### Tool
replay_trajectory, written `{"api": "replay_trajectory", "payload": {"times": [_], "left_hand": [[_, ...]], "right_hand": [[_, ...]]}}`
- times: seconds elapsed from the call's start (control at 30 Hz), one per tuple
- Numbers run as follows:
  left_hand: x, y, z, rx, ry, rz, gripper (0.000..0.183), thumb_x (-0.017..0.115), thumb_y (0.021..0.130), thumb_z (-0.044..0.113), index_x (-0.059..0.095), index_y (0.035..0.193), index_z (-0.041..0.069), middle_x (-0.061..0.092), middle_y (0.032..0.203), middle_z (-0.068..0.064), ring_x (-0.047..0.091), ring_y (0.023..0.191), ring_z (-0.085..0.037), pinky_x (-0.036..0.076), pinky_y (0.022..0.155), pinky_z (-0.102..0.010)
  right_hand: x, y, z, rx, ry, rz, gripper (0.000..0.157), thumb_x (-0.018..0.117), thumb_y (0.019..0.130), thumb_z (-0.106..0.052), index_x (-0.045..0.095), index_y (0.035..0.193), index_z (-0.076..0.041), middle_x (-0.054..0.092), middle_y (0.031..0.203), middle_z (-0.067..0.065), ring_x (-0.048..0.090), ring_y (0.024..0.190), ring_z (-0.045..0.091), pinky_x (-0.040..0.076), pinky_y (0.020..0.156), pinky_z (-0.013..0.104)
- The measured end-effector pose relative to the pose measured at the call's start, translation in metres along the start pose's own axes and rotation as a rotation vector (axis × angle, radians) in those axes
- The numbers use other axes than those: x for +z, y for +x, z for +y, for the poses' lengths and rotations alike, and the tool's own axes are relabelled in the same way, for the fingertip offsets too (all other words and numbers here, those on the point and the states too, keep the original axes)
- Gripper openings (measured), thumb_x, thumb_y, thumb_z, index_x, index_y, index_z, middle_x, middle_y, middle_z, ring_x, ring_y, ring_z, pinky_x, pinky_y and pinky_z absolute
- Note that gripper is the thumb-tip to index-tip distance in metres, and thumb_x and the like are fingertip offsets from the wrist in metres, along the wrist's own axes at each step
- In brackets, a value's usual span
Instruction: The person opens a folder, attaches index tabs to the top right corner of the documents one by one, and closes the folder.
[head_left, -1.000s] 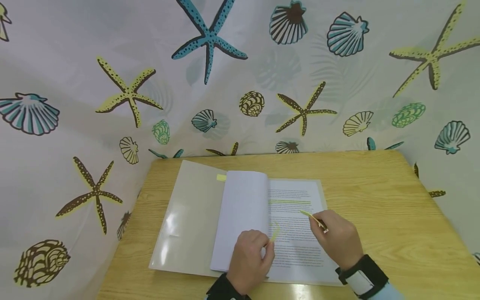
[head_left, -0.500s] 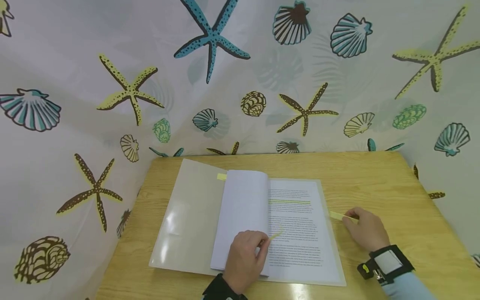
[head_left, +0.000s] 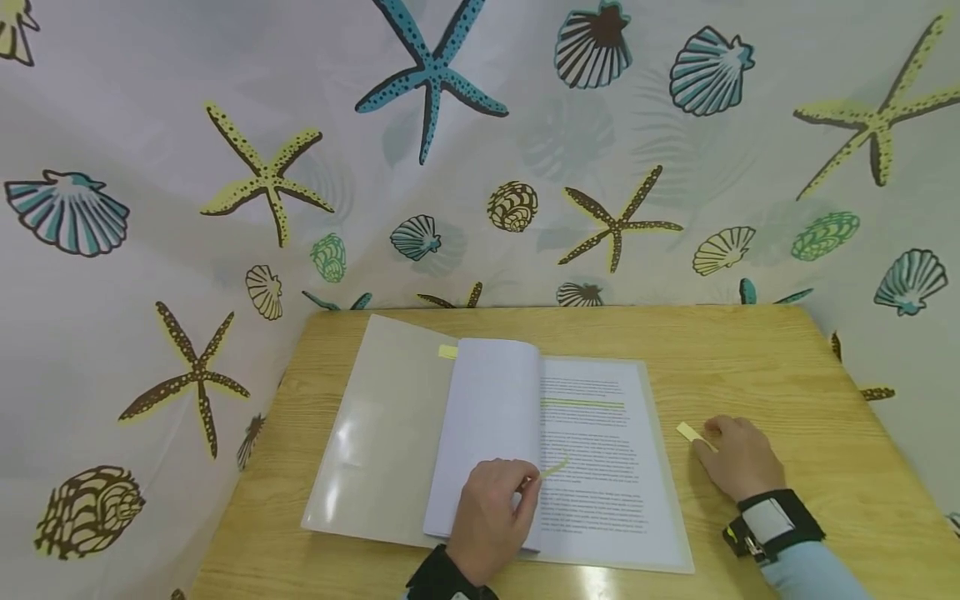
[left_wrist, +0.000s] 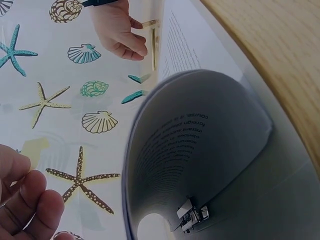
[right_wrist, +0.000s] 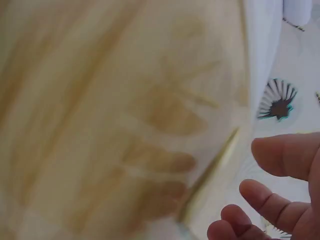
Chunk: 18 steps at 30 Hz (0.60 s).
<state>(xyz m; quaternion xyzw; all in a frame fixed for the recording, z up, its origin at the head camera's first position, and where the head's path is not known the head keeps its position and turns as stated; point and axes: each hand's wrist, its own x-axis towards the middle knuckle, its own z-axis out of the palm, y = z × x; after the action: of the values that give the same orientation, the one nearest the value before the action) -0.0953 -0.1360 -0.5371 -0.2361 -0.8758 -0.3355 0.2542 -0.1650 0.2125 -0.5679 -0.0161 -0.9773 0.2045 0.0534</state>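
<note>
A thick document lies open, turned pages curling over to the left. One line of its print is highlighted yellow-green. Over the page, my left hand pinches a thin yellow sticky flag between thumb and fingertips; in the left wrist view the flag sticks up past the thumb. To the right of the document, a narrow pad of yellow sticky flags is on the table. My right hand is just beside that pad, its fingers spread apart and off the pad.
Another yellow flag shows at the top of the pages by the glossy cover. The wooden table backs onto a curtain printed with starfish and shells. Black straps circle the wrists.
My right hand has moved right from over the page to the bare table and let go of the flag pad there. My left hand keeps its pinch on the flag, nearly in place.
</note>
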Motion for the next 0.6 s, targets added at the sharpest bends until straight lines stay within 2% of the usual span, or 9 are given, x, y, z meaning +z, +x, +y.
{"api": "replay_trajectory", "payload": {"times": [0.1, 0.17, 0.27, 0.33, 0.37, 0.5, 0.6], "left_hand": [[-0.002, 0.0, 0.001, -0.008, -0.002, 0.002, 0.005, 0.063, 0.09, 0.014, 0.066, 0.088, 0.017, 0.065, 0.08, 0.011, 0.057, 0.071, 0.001, 0.046, 0.067, -0.022], [-0.002, 0.0, 0.002, 0.002, -0.02, 0.014, 0.005, 0.066, 0.089, 0.013, 0.066, 0.087, 0.017, 0.065, 0.08, 0.01, 0.058, 0.071, 0.001, 0.046, 0.067, -0.02], [0.002, 0.001, 0.006, 0.061, -0.057, 0.059, 0.006, 0.069, 0.087, 0.012, 0.066, 0.088, 0.017, 0.065, 0.079, 0.01, 0.058, 0.071, 0.001, 0.045, 0.066, -0.016], [0.005, 0.002, 0.01, 0.095, -0.083, 0.088, 0.005, 0.07, 0.086, 0.013, 0.066, 0.088, 0.016, 0.065, 0.078, 0.01, 0.058, 0.07, 0.001, 0.044, 0.065, -0.014], [0.006, 0.003, 0.013, 0.112, -0.092, 0.103, 0.005, 0.07, 0.086, 0.013, 0.065, 0.088, 0.016, 0.066, 0.078, 0.01, 0.057, 0.069, 0.001, 0.044, 0.065, -0.013], [0.009, 0.005, 0.019, 0.132, -0.12, 0.118, 0.004, 0.069, 0.088, 0.015, 0.065, 0.088, 0.015, 0.067, 0.076, 0.01, 0.058, 0.068, 0.001, 0.043, 0.064, -0.011], [0.01, 0.007, 0.02, 0.149, -0.11, 0.12, 0.005, 0.067, 0.09, 0.019, 0.065, 0.092, 0.015, 0.068, 0.081, 0.009, 0.06, 0.073, -0.001, 0.046, 0.067, -0.014]], "right_hand": [[-0.001, -0.003, -0.022, -0.083, 0.134, -0.068, 0.034, 0.065, 0.09, -0.023, 0.063, 0.111, 0.003, 0.062, 0.105, 0.024, 0.06, 0.09, 0.039, 0.051, 0.069, 0.049], [-0.001, -0.009, -0.043, -0.172, 0.313, -0.17, 0.031, 0.063, 0.094, -0.024, 0.064, 0.112, 0.001, 0.065, 0.106, 0.018, 0.062, 0.091, 0.03, 0.053, 0.071, 0.041], [-0.003, -0.024, -0.08, -0.343, 0.632, -0.328, 0.024, 0.062, 0.094, -0.017, 0.065, 0.112, 0.0, 0.068, 0.104, 0.012, 0.064, 0.09, 0.019, 0.054, 0.071, 0.03], [-0.003, -0.035, -0.102, -0.462, 0.823, -0.384, 0.018, 0.061, 0.093, -0.006, 0.065, 0.109, 0.0, 0.068, 0.104, 0.012, 0.065, 0.092, 0.017, 0.054, 0.073, 0.03], [-0.003, -0.041, -0.111, -0.495, 0.902, -0.406, 0.017, 0.061, 0.092, -0.002, 0.065, 0.109, 0.001, 0.068, 0.104, 0.011, 0.065, 0.092, 0.017, 0.054, 0.073, 0.029], [-0.001, -0.053, -0.135, -0.514, 1.127, -0.421, 0.013, 0.057, 0.091, 0.008, 0.063, 0.101, 0.004, 0.067, 0.096, 0.004, 0.063, 0.084, 0.012, 0.053, 0.07, 0.028], [0.0, -0.055, -0.142, -0.481, 1.19, -0.376, 0.01, 0.056, 0.091, 0.009, 0.062, 0.095, 0.003, 0.067, 0.095, 0.007, 0.062, 0.085, 0.011, 0.053, 0.07, 0.028]]}}
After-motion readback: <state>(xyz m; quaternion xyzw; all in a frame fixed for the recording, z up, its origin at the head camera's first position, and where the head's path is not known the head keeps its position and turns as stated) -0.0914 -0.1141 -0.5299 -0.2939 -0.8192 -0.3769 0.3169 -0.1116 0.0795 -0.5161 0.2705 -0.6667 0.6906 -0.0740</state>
